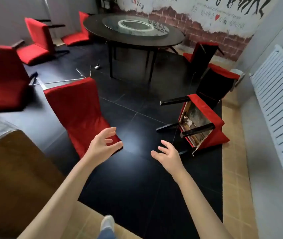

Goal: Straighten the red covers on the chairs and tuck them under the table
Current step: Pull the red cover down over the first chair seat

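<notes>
Chair point(82, 114) tipped over, red cover's long axis running away toward table point(133, 38); near end just under left hand point(102, 144). Right hand point(167, 155) apart. Both spread, empty.

Far-left chair point(1, 78) cropped; shoe point(107, 222) blurred — wall text illegible.

red covers point(80, 107), black table point(133, 38)

Bare dark floor point(137, 118) open ahead; red-covered chair point(80, 111) left, overturned chair point(201, 125) right.
</notes>
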